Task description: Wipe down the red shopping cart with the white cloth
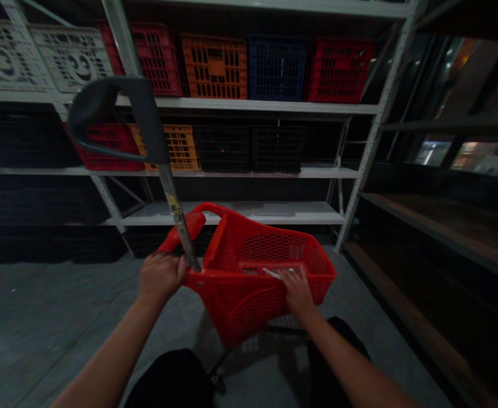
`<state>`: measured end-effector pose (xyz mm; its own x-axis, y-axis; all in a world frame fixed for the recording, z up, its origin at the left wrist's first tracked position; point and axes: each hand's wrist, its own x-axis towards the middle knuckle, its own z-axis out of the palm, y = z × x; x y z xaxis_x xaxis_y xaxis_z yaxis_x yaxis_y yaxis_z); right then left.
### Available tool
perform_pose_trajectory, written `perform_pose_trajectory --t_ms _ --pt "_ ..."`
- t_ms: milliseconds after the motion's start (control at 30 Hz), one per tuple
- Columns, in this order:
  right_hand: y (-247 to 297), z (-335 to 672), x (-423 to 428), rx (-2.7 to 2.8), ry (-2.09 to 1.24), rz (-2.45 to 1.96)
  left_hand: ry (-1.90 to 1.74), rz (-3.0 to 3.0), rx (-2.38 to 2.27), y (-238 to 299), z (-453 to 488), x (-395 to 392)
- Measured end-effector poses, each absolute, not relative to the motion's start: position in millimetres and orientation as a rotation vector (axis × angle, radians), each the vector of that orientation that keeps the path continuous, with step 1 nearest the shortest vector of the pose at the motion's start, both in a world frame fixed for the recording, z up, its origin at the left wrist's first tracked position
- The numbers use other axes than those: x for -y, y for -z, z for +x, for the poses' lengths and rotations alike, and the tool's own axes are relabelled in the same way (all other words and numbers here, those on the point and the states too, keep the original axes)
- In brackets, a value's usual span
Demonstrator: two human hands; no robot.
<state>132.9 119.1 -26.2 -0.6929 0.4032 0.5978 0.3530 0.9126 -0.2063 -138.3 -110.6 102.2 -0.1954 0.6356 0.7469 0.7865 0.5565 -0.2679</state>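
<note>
While the left hand [161, 275] grips the red cart [249, 294] by its frame at the picture's centre, the right hand [296, 289] lies over the near rim, a pale strip [271, 273] at its fingertips — too blurred to tell whether pinched. Handling looks under way; how much is finished or left cannot be told. Upper left, a metal pole [169, 181] with a dark grip [153, 130] partly hides crates [217, 65] on white shelving [249, 104].

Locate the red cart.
Head view, just below centre: the red cart stands before the white rack, left hand on its handle end, right hand at its near rim.
</note>
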Motion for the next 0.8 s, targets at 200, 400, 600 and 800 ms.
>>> perform_pose_trajectory --t_ms 200,400,600,800 --pt "54.7 232.0 -208.5 2.353 0.065 -0.898 0.237 -1.154 1.930 -103.2 -135.2 108.2" --pt "54.1 207.2 -192.4 2.146 -0.047 -1.044 0.235 -1.122 1.923 -105.4 -127.7 106.5" --pt "28.5 128.1 -106.5 2.167 -0.250 -0.710 0.224 -1.107 1.939 -105.4 -122.8 105.7" --pt "-14.0 57.8 -31.8 2.187 -0.520 -0.452 0.182 -1.073 1.907 -105.4 -114.5 102.9"
